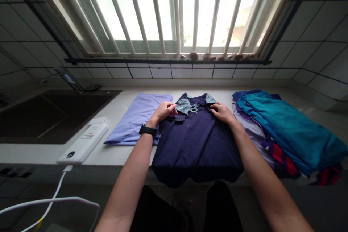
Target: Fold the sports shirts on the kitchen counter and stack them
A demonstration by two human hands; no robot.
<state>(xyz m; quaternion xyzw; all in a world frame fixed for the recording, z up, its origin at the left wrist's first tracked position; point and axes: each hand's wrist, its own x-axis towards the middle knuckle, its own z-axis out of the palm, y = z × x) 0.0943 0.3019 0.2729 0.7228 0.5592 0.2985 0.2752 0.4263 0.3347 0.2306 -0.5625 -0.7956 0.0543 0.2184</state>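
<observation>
Navy shirt collar (patterned lining partly hidden)

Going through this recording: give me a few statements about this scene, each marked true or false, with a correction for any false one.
The left hand and right hand rest on the navy garment. True.
The black watch is on the right wrist. False: it is on the left wrist.
The lavender cloth lies on top of the teal pile. False: they lie on opposite sides of the navy garment.
A white power bank lies on the counter. True.
</observation>
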